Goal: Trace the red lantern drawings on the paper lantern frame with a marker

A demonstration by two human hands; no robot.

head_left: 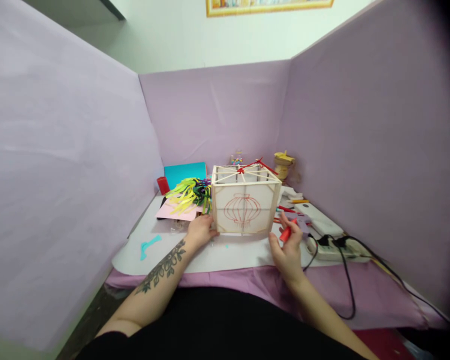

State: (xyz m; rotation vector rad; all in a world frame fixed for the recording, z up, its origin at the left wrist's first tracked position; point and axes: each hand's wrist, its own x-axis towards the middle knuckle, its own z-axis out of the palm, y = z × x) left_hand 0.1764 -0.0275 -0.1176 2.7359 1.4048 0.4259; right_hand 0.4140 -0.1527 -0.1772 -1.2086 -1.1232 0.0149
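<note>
- The paper box [243, 210] stands on the white table top [217, 257], straight ahead of the person, between the two hands.
- From here I see the left hand [200, 231] at the box's lower left corner, fingers close together, the thumb by the bottom edge; whether they pinch the frame or only rest against it, I cannot tell.
- The right hand [288, 247] has a red marker [288, 231] held among its curled fingers, while the thumb stands apart near the box's lower right corner. I cannot tell whether it touches.
- My worry is the thin-looking panel: a hard press with the marker might dent or tear it.
- With so light-looking a frame, a shove from the right could slide the box if the left hand gave way, and spoil a line of the red drawing [242, 210].
- A sleeve or wrist might also catch the black cable [347, 285] beside the right forearm.
- The box sits upright, its drawn side facing the person, the crossed sticks on top; I can't pick out a long axis.
- The marker's long axis slants from upper right to lower left, though which end is the tip is unclear.
</note>
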